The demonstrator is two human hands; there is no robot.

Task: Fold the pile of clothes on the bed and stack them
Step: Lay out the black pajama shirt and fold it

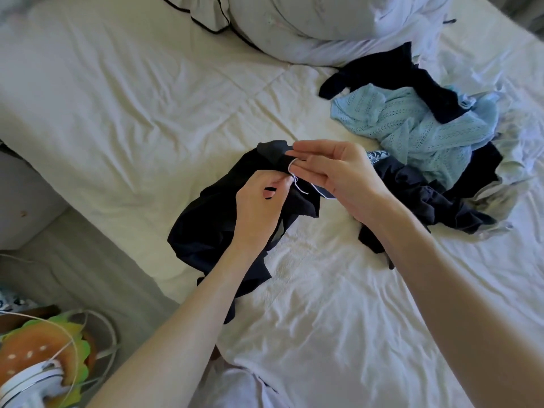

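Dark clothing (235,213) is hanging between the two hands just above the bed (323,304), bunched and unfolded, its lower part draping past the left wrist toward the near edge of the mattress. The left hand (259,201) is curling its fingers into the fabric and pinching it near a loose white thread (297,184). The right hand (338,175), just beside the left and slightly farther from the body, is keeping its fingers mostly straight while its fingertips are pinching the garment's upper edge, with the thread looping around one finger.

What could go wrong, as I judge it: the thread is tangling round a finger, and pulling on it could pucker a seam or unravel stitching. Both grips are sitting close together at one spot, so the cloth is not spreading flat and a fold begun from here would likely come out crooked. The trailing lower part could also slip off the bed edge.

Beyond the right hand, the pile of clothes (426,160) is lying unfolded, with a light blue knitted piece (412,125) on top among dark pieces. Farther off, a pillow (338,28) is resting against the bed's far end. No folded stack is showing anywhere.
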